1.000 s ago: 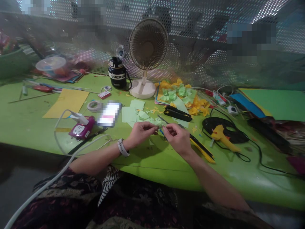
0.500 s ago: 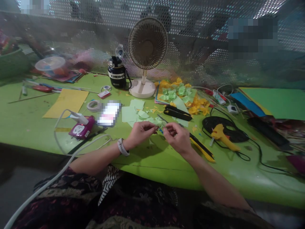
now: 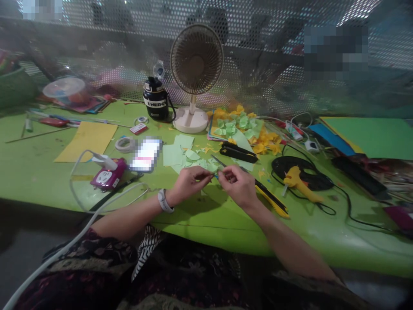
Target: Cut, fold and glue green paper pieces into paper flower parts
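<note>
"Green table [image 3: 222, 230] fills most of the view. Where on it is the person working?"

"Near edge, centre. White fan [image 3: 195, 66] stands upright behind; can't tell if it's running. If it is, light paper could lift. Best aimed away."

"Hands?"

"Both over the near edge, fingertips almost meeting. Right hand [image 3: 238, 185]: thumb and fingers pinched, apparently on the small piece. Left hand [image 3: 193, 181]: thumb and index finger drawn together too, can't tell whether anything sits between them."

"Clearance on the right?"

"Yellow glue gun [image 3: 301, 183] is well apart, fine. Black-and-yellow tool [image 3: 274, 202] lies just beside the right wrist; a sideways swing would probably knock it. Worth shifting out."

"Scraps?"

"Pale-green scraps [image 3: 201, 163] lie just beyond the fingertips. A dropped bit would vanish in there. Push them back."

"And the piece?"

"Small blue-and-green piece [image 3: 216, 175], between the two hands' fingertips, too small to read in detail. Green part looks like paper."

"So, the step?"

"Looks like fine fingertip shaping or joining. Wrists braced on the table edge, one hand anchoring, the other making small turns. Light pinch: too hard and paper creases, too loose and it slips."
</note>
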The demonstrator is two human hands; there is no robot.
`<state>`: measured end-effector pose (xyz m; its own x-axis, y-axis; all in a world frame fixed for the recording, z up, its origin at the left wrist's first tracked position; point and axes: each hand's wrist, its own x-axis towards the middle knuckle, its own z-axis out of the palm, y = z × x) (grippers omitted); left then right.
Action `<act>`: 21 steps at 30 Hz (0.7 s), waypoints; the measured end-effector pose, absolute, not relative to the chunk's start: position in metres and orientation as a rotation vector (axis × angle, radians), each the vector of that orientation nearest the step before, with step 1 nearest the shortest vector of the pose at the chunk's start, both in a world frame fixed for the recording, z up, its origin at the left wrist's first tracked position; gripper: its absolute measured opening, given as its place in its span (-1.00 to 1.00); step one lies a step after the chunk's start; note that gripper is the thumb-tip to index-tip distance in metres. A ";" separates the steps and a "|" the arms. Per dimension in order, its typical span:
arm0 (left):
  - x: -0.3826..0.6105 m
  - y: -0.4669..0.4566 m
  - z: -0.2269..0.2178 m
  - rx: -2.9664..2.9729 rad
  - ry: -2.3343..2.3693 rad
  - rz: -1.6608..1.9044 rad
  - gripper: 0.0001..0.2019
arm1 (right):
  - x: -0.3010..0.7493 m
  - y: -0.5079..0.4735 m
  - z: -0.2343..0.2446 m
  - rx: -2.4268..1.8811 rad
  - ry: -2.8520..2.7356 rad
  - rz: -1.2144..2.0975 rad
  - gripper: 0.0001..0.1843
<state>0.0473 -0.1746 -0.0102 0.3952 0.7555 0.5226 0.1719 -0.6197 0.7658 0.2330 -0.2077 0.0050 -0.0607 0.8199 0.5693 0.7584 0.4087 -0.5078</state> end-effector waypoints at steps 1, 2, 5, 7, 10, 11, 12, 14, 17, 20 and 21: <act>0.047 -0.174 -0.010 2.042 0.789 1.220 -0.89 | 0.233 -0.207 0.005 -1.352 -1.826 0.089 -0.80; 0.047 -0.174 -0.010 2.044 0.788 1.223 -0.89 | 0.233 -0.207 0.004 -1.344 -1.829 0.091 -0.80; 0.047 -0.174 -0.009 2.036 0.780 1.209 -0.88 | 0.235 -0.207 0.004 -1.339 -1.847 0.113 -0.79; 0.047 -0.174 -0.008 2.034 0.784 1.197 -0.87 | 0.236 -0.208 0.004 -1.351 -1.870 0.129 -0.77; 0.046 -0.173 -0.007 2.044 0.804 1.183 -0.85 | 0.237 -0.208 0.005 -1.379 -1.884 0.139 -0.76; 0.046 -0.173 -0.007 2.050 0.803 1.182 -0.85 | 0.237 -0.208 0.005 -1.385 -1.882 0.140 -0.76; 0.046 -0.173 -0.007 2.059 0.801 1.183 -0.86 | 0.236 -0.208 0.005 -1.392 -1.877 0.139 -0.76; 0.047 -0.173 -0.007 2.082 0.796 1.189 -0.86 | 0.236 -0.208 0.005 -1.398 -1.865 0.125 -0.77; 0.047 -0.173 -0.007 2.101 0.789 1.199 -0.88 | 0.235 -0.208 0.006 -1.394 -1.851 0.108 -0.78; 0.046 -0.173 -0.008 2.100 0.785 1.196 -0.87 | 0.234 -0.208 0.006 -1.397 -1.832 0.109 -0.80; 0.046 -0.173 -0.008 2.103 0.789 1.192 -0.86 | 0.235 -0.208 0.006 -1.403 -1.820 0.105 -0.81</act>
